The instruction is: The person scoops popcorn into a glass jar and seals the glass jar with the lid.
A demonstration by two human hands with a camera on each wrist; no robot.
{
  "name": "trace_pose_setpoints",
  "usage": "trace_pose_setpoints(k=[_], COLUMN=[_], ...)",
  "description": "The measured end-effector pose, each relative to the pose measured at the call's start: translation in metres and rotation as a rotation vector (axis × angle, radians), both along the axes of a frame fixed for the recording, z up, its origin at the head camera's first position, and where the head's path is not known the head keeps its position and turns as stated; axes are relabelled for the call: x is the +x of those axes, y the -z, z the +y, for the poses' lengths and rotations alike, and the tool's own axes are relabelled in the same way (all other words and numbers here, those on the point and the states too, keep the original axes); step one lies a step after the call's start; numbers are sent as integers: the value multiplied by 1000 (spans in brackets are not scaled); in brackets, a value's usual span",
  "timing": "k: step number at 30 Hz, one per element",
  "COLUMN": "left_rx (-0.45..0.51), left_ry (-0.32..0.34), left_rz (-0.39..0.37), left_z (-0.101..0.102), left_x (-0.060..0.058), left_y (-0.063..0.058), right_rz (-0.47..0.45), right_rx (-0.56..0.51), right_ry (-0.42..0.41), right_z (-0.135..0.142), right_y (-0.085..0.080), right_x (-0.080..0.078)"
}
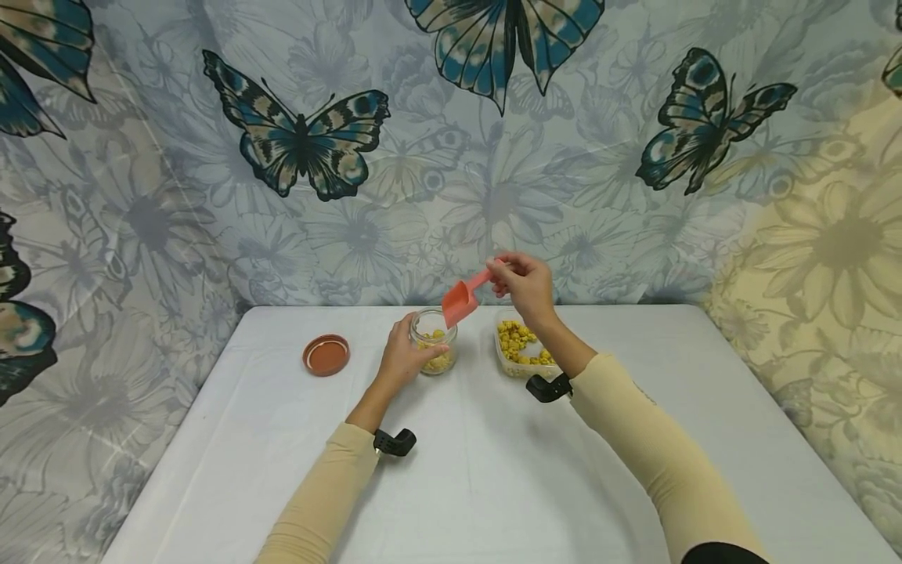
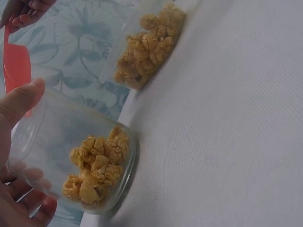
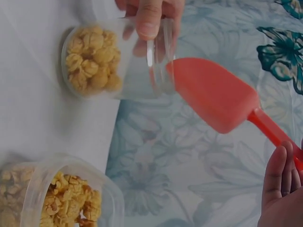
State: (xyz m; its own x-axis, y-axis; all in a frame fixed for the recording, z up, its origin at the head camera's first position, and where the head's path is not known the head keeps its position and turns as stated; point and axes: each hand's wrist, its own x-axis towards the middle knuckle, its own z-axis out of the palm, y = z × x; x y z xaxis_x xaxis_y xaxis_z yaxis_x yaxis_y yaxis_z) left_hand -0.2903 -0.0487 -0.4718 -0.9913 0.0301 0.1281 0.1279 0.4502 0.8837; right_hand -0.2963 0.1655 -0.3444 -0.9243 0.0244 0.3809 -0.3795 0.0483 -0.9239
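The jar [image 1: 434, 350] stands at the middle of the frame on the white surface [image 1: 493, 470], and the left hand [image 1: 405, 360] wraps its fingers and thumb around the glass to steady it. In the left wrist view the jar shows a small heap of yellow puffed pieces [image 2: 97, 168] lying at its bottom, with most of the glass above them still bare. The right hand [image 1: 524, 283] pinches the handle of an orange scoop [image 1: 461, 301], whose bowl tilts down over the jar's mouth; the right wrist view shows the scoop's tip right at the rim, and I cannot tell whether anything remains inside it. Just right of the jar sits a clear tub [image 1: 517, 352] with plenty of the same pieces left in it. The lid [image 1: 326, 354] lies apart, left of the jar. By my reckoning the filling is well short of halfway: several more scoops would be needed, and the lid is not yet on.
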Motion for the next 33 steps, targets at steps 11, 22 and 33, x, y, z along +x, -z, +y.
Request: trace_pose_setpoints(k=[11,22,33], left_rx=[-22,-8,31], left_ry=[-13,-14,8], left_rz=[-41,-53,-46], left_z=[-2,-2,-4], left_x=[0,1,-1], left_y=[-3,-2,0], right_rz=[-96,-134,-180], right_rx=[-52,-73,-178], right_ry=[54,78,58], right_z=[13,22,25], right_y=[15,31,36], right_x=[-8,-14,-13])
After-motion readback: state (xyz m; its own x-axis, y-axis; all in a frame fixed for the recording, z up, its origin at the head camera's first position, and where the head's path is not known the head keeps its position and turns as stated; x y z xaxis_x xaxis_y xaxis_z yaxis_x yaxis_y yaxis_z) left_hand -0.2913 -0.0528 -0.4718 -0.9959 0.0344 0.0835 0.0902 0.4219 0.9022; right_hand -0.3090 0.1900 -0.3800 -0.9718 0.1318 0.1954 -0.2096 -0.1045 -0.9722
